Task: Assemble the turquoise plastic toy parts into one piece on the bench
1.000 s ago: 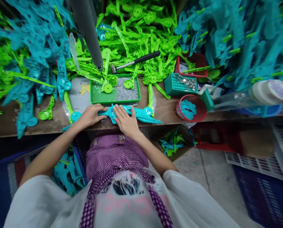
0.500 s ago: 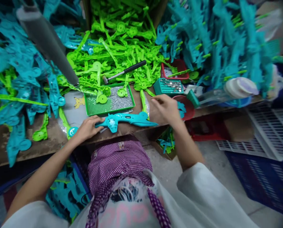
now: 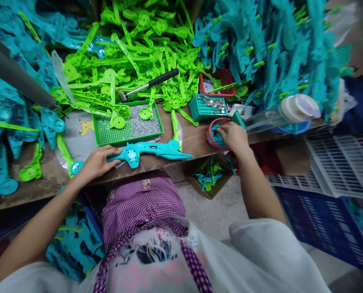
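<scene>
My left hand (image 3: 98, 163) grips the left end of a long turquoise plastic part (image 3: 151, 150), which lies along the front edge of the bench. Over at a small round red basket (image 3: 210, 140), my right hand (image 3: 235, 137) dips its fingertips among small turquoise plastic pieces (image 3: 217, 136). Its fingers are drawn together, and what they pinch is hidden. Behind the long part stands a green tray (image 3: 97, 132) of tiny silvery metal bits (image 3: 141, 128), with lime-green plastic levers lying across it. A hammer (image 3: 151, 84) with a black handle rests on the lime-green pile.
A teal box (image 3: 196, 110) holds metal discs, with a red bin (image 3: 219, 76) behind it. A clear bottle (image 3: 272, 119) lies at the right. Lime-green levers (image 3: 132, 53) and turquoise parts (image 3: 260, 53) heap up behind. A grey post (image 3: 22, 69) slants in from the left.
My right hand has moved right and down, from above the bench beside the tray to the red basket. My left hand stays on the turquoise part. The view has shifted slightly.
</scene>
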`<move>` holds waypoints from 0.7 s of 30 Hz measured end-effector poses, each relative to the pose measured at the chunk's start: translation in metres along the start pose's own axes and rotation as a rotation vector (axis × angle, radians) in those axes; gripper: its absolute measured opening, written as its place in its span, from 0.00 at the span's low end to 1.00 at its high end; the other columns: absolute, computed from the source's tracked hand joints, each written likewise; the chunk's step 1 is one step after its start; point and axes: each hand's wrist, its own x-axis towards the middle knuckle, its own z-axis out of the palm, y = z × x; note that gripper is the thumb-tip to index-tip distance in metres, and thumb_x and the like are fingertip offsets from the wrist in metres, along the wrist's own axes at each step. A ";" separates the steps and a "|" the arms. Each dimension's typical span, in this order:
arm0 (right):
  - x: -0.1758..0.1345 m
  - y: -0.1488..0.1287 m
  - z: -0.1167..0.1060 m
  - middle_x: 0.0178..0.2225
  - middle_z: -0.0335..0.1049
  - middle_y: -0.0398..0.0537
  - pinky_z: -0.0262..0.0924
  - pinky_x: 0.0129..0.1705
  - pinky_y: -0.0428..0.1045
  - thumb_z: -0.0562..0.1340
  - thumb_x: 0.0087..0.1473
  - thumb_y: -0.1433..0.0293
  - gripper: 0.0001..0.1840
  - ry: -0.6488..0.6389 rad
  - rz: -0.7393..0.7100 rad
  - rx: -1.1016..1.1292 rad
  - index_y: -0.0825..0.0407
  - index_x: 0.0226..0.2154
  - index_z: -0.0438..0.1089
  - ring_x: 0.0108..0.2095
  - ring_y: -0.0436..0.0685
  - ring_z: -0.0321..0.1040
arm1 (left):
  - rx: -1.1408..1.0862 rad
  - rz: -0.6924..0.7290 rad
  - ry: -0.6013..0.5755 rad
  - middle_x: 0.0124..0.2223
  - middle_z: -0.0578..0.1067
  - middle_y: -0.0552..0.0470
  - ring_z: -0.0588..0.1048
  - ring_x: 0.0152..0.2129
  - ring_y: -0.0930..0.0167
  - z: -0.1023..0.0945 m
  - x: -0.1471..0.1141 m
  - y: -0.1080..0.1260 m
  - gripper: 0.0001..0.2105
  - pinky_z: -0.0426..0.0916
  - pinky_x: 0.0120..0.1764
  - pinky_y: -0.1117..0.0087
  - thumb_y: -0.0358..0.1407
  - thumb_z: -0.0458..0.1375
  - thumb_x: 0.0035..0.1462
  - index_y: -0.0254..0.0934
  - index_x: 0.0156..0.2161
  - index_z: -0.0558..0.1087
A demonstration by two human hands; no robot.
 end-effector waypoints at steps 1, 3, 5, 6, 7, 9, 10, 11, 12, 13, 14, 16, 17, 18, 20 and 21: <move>0.000 0.000 -0.005 0.49 0.73 0.57 0.62 0.45 0.58 0.56 0.57 0.64 0.17 0.026 -0.019 0.031 0.51 0.40 0.78 0.47 0.66 0.70 | 0.005 -0.006 0.002 0.46 0.79 0.45 0.77 0.41 0.63 0.000 0.000 0.000 0.20 0.72 0.49 0.59 0.52 0.57 0.57 0.39 0.44 0.78; -0.004 -0.006 -0.017 0.48 0.74 0.58 0.61 0.44 0.57 0.53 0.60 0.63 0.19 0.085 -0.010 0.098 0.52 0.41 0.77 0.45 0.64 0.70 | 0.009 -0.013 0.009 0.46 0.79 0.45 0.77 0.42 0.63 0.001 0.000 0.000 0.21 0.72 0.49 0.60 0.52 0.57 0.57 0.39 0.44 0.78; -0.013 -0.025 -0.027 0.42 0.76 0.58 0.61 0.41 0.55 0.49 0.62 0.61 0.22 0.141 0.028 0.188 0.52 0.43 0.75 0.40 0.62 0.71 | 0.010 -0.007 0.009 0.47 0.78 0.44 0.77 0.42 0.63 0.002 -0.001 0.000 0.21 0.71 0.49 0.60 0.52 0.57 0.57 0.38 0.45 0.78; -0.019 -0.039 -0.031 0.39 0.76 0.57 0.62 0.40 0.54 0.48 0.63 0.60 0.23 0.163 0.018 0.250 0.52 0.45 0.74 0.37 0.61 0.72 | 0.012 -0.002 0.005 0.47 0.78 0.44 0.77 0.42 0.63 0.002 -0.001 0.000 0.21 0.71 0.50 0.60 0.51 0.57 0.57 0.37 0.46 0.78; -0.025 -0.056 -0.033 0.38 0.77 0.56 0.62 0.39 0.54 0.48 0.64 0.59 0.24 0.169 -0.033 0.322 0.51 0.46 0.74 0.36 0.60 0.72 | 0.017 0.000 0.000 0.47 0.78 0.44 0.77 0.43 0.63 0.002 -0.001 0.000 0.21 0.71 0.50 0.60 0.51 0.57 0.58 0.37 0.46 0.78; -0.037 -0.095 -0.031 0.39 0.77 0.53 0.62 0.40 0.52 0.51 0.62 0.56 0.23 0.097 -0.252 0.467 0.51 0.45 0.74 0.37 0.59 0.71 | 0.027 -0.002 -0.003 0.47 0.78 0.44 0.77 0.43 0.63 0.003 -0.001 0.000 0.20 0.71 0.50 0.59 0.50 0.58 0.58 0.37 0.47 0.78; -0.042 -0.114 -0.027 0.38 0.77 0.52 0.62 0.40 0.52 0.53 0.61 0.55 0.23 0.008 -0.369 0.530 0.51 0.44 0.75 0.37 0.58 0.71 | 0.028 -0.004 0.002 0.47 0.78 0.44 0.77 0.43 0.62 0.003 -0.001 -0.001 0.19 0.71 0.50 0.59 0.49 0.58 0.57 0.37 0.47 0.78; -0.044 -0.132 -0.023 0.37 0.76 0.52 0.62 0.40 0.51 0.53 0.61 0.56 0.22 -0.083 -0.457 0.582 0.52 0.43 0.76 0.36 0.57 0.71 | 0.026 -0.002 0.006 0.47 0.78 0.44 0.77 0.43 0.62 0.003 -0.002 -0.001 0.19 0.71 0.50 0.59 0.48 0.58 0.58 0.37 0.47 0.78; -0.046 -0.147 -0.018 0.36 0.76 0.51 0.61 0.39 0.50 0.53 0.61 0.56 0.22 -0.165 -0.519 0.627 0.53 0.43 0.76 0.35 0.56 0.70 | 0.023 0.004 0.008 0.47 0.78 0.44 0.76 0.43 0.62 0.004 -0.002 -0.002 0.19 0.71 0.50 0.58 0.48 0.58 0.58 0.37 0.47 0.78; -0.046 -0.160 -0.014 0.35 0.76 0.51 0.61 0.38 0.50 0.52 0.62 0.58 0.22 -0.233 -0.567 0.657 0.54 0.43 0.76 0.34 0.55 0.69 | 0.019 0.013 0.008 0.47 0.78 0.44 0.76 0.43 0.62 0.004 -0.002 -0.003 0.19 0.71 0.50 0.58 0.47 0.58 0.58 0.37 0.47 0.78; -0.044 -0.169 -0.011 0.35 0.75 0.51 0.60 0.38 0.49 0.52 0.63 0.59 0.22 -0.279 -0.607 0.673 0.55 0.44 0.76 0.33 0.54 0.69 | 0.016 0.025 0.007 0.47 0.78 0.44 0.76 0.43 0.62 0.005 -0.002 -0.004 0.18 0.70 0.49 0.59 0.46 0.58 0.58 0.37 0.47 0.78; -0.037 -0.180 -0.009 0.37 0.74 0.51 0.60 0.38 0.49 0.54 0.62 0.62 0.19 -0.323 -0.690 0.661 0.54 0.45 0.74 0.34 0.53 0.68 | 0.011 0.045 0.004 0.47 0.78 0.44 0.76 0.43 0.63 0.005 -0.003 -0.005 0.18 0.70 0.49 0.59 0.45 0.59 0.58 0.37 0.48 0.77; -0.033 -0.182 -0.010 0.38 0.74 0.51 0.59 0.39 0.49 0.56 0.61 0.63 0.17 -0.342 -0.737 0.631 0.54 0.45 0.74 0.35 0.53 0.68 | 0.008 0.051 0.006 0.47 0.78 0.45 0.76 0.43 0.63 0.006 -0.003 -0.006 0.18 0.70 0.49 0.59 0.45 0.59 0.58 0.37 0.48 0.77; -0.029 -0.183 -0.011 0.38 0.74 0.51 0.59 0.39 0.49 0.58 0.59 0.64 0.15 -0.366 -0.786 0.593 0.53 0.44 0.74 0.36 0.53 0.67 | 0.005 0.053 0.011 0.47 0.78 0.45 0.76 0.43 0.63 0.006 -0.003 -0.006 0.17 0.70 0.49 0.60 0.45 0.59 0.58 0.37 0.48 0.77; -0.019 -0.184 -0.016 0.38 0.74 0.51 0.59 0.41 0.49 0.59 0.59 0.66 0.13 -0.435 -0.885 0.524 0.53 0.43 0.74 0.37 0.54 0.67 | 0.001 0.049 0.018 0.47 0.78 0.45 0.76 0.42 0.63 0.006 -0.002 -0.007 0.17 0.71 0.48 0.60 0.44 0.59 0.57 0.37 0.48 0.77; -0.015 -0.185 -0.019 0.38 0.74 0.51 0.59 0.42 0.49 0.58 0.60 0.66 0.13 -0.473 -0.941 0.497 0.54 0.42 0.74 0.38 0.54 0.68 | 0.000 0.048 0.018 0.47 0.78 0.45 0.76 0.42 0.63 0.006 -0.002 -0.007 0.17 0.71 0.48 0.61 0.44 0.59 0.57 0.37 0.48 0.77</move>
